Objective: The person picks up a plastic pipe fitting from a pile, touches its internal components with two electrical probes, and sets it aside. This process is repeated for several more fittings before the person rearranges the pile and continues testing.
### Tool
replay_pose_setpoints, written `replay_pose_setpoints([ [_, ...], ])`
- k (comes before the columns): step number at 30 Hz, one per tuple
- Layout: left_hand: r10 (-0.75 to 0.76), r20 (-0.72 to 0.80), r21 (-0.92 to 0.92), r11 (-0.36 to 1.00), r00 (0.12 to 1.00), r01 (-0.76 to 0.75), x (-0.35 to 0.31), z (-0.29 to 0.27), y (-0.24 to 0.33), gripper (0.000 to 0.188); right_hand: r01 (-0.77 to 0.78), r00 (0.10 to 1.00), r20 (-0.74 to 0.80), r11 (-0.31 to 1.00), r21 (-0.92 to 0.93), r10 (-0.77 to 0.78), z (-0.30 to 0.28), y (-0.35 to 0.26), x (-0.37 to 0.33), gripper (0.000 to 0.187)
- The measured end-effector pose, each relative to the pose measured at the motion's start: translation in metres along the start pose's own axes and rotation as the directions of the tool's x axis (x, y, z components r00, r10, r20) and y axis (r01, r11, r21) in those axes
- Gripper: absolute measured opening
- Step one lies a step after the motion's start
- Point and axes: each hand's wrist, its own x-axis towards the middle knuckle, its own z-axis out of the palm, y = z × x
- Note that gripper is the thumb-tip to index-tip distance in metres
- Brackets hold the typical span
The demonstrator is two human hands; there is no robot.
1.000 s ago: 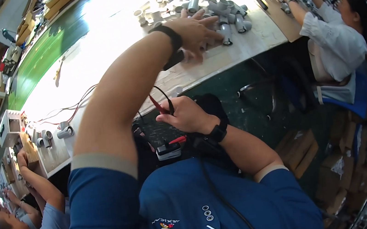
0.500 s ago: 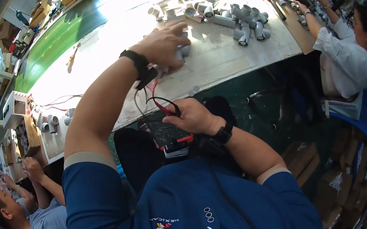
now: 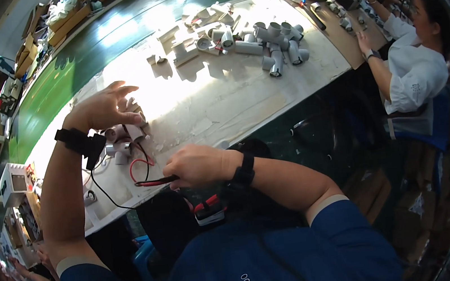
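My left hand (image 3: 104, 108) is over the left part of the table, its fingers spread around the far side of a small group of white and grey cylindrical housings (image 3: 132, 131). Some of those housings are hidden behind the hand. Close to the table's front edge, my right hand (image 3: 200, 165) is closed around red and black leads (image 3: 154, 182), which stick out to its left. A red wire loops from them up to the housings. A larger heap of similar white cylindrical housings (image 3: 225, 37) lies farther back and to the right.
The white tabletop (image 3: 199, 115) has a green surface (image 3: 41, 102) beyond it. At right, a person in a white top (image 3: 411, 65) sits by a brown board with parts. Another person is at lower left. A white box (image 3: 13, 182) stands at left; cartons (image 3: 371, 189) are at lower right.
My left hand has moved left across the table, and housings now lie beneath it there. My right hand has shifted left with the leads. The whole view has turned somewhat.
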Motion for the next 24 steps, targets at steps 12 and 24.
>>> replay_pose_setpoints([
  [12,0.259,-0.459,0.021,0.960,0.850,-0.281,0.339,-0.051,0.102,0.060,0.143,0.977,-0.211,0.855,0.498,-0.041,0.021,0.030,0.013,0.025],
  [24,0.272,-0.284,-0.185,0.925,0.920,-0.331,0.242,0.003,0.067,0.034,-0.030,0.992,-0.096,0.908,0.418,0.077,0.007,0.019,0.006,0.023],
])
